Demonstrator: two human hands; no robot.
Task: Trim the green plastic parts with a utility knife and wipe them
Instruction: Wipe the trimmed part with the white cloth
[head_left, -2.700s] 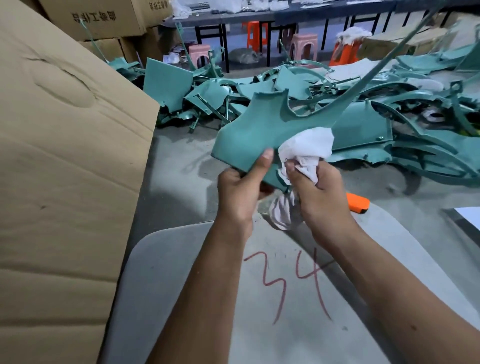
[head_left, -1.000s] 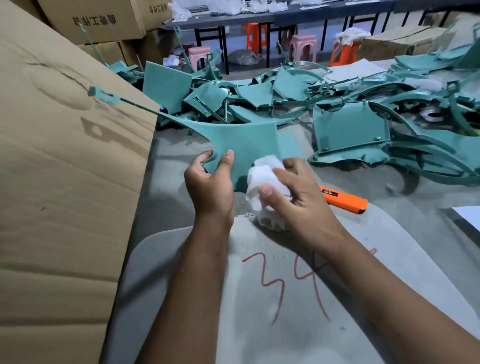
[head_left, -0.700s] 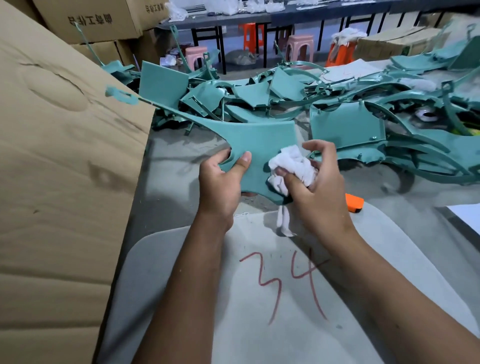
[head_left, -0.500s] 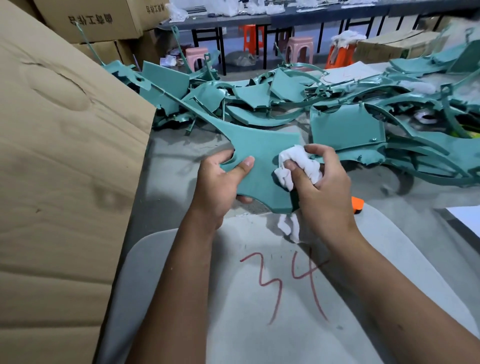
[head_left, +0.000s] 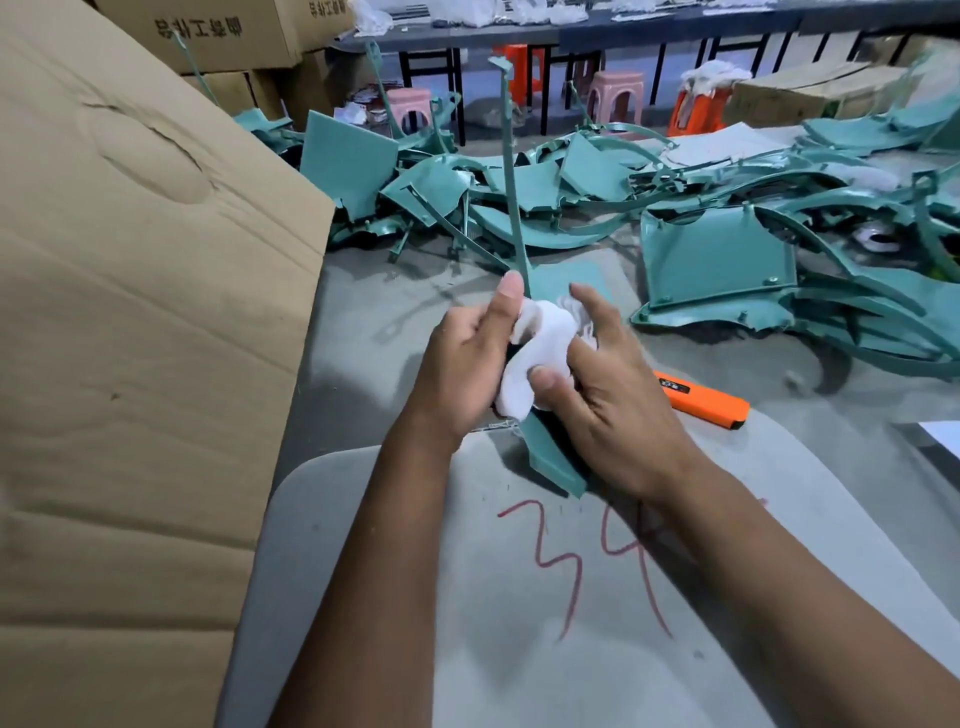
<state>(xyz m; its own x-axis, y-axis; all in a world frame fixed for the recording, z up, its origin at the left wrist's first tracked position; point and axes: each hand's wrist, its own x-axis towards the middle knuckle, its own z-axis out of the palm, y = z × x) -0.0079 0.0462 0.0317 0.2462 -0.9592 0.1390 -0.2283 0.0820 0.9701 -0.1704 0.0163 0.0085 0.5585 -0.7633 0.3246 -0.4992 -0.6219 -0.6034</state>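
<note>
A: Where's the part?
B: Above the table (head_left: 363, 322), the part (head_left: 551, 457) stands edge-on between both hands, its long stem rising away.
A: Who holds what?
B: Left hand (head_left: 462, 364) grips it; right hand (head_left: 608, 395) fingers pinch the rag (head_left: 540, 343) against its face. The knife (head_left: 701, 400) lies right, nearer that hand.

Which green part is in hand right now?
The green part with the thin strip standing upright, between both hands and against the cloth; the others lie piled behind.
</note>
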